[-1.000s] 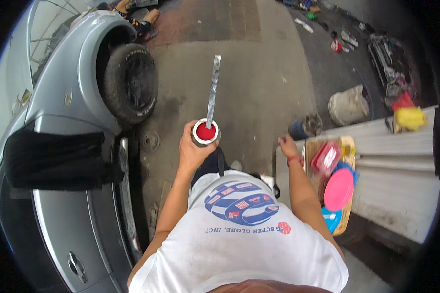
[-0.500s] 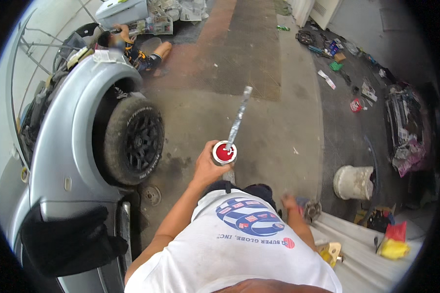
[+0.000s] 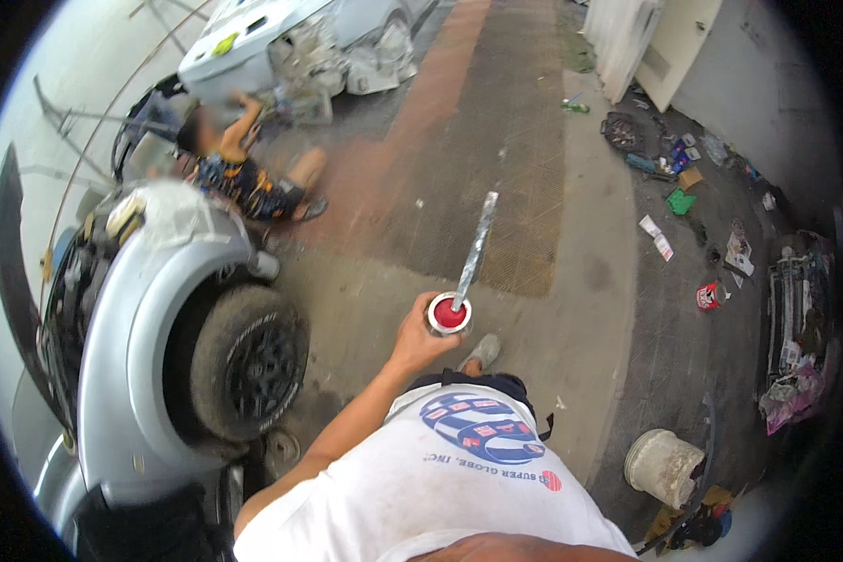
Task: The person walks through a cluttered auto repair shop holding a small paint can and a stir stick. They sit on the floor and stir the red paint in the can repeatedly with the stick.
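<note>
My left hand (image 3: 420,337) is closed round a small open can (image 3: 468,319) at waist height. Bright red paint (image 3: 449,315) shows inside its pale rim. A long, flat silvery stirring stick (image 3: 478,245) stands in the paint, its upper end leaning away from me and slightly right. Nothing grips the stick. My right hand is out of view, and my white shirt fills the lower part of the view.
At my left is a silver vehicle's fender (image 3: 122,347) with a large black wheel (image 3: 253,361). Beyond it, a person (image 3: 244,169) sits low beside a partly covered car (image 3: 281,37). A whitish bucket (image 3: 663,465) and scattered parts lie along the right.
I have moved forward along the vehicle, still holding the can in my left hand. The seated person and far car appear closer. My right hand has left the view; one shoe now shows.
</note>
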{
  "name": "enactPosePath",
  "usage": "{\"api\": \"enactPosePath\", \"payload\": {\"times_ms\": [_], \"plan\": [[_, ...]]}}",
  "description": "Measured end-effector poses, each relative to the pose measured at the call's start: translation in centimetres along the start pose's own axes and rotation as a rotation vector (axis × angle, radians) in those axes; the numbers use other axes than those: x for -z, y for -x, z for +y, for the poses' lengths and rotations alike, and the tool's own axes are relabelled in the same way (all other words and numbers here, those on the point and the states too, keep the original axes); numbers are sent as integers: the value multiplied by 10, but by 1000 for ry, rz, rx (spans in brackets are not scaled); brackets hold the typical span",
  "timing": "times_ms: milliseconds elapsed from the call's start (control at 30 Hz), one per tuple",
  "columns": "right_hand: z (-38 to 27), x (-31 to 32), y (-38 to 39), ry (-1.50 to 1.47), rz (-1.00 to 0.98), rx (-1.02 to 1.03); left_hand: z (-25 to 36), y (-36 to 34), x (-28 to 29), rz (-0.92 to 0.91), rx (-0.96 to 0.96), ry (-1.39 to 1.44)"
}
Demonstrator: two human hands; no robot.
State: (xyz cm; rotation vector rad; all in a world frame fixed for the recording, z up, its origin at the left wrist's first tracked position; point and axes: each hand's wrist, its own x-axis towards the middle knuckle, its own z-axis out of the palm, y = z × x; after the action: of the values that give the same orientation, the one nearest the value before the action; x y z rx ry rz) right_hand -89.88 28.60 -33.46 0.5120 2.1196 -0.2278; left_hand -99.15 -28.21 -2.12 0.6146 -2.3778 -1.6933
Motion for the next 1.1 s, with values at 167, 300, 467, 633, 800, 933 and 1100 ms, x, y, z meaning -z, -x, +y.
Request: {"api": "enactPosePath", "payload": {"times_ms": [167, 300, 467, 633, 800, 933, 1100], "plan": [[-251, 246, -162, -223, 485, 353, 46, -155, -32, 9, -33, 55], [-546, 465, -125, -390, 579, 893, 55, -275, -31, 93, -45, 57], [-745, 575, -97, -441, 459, 989, 49, -443, -24, 101, -12, 32], [-722, 539, -249, -21, 308, 801, 99, -637, -18, 12, -3, 2], [-605, 505, -318, 514, 121, 515, 134, -821, 4, -20, -45, -16], [-593, 513, -275, 309, -65, 59, 155, -966, -7, -39, -60, -89], [-698, 620, -338, 367, -187, -5, 149, -1139, -48, 13, -15, -37]]}}
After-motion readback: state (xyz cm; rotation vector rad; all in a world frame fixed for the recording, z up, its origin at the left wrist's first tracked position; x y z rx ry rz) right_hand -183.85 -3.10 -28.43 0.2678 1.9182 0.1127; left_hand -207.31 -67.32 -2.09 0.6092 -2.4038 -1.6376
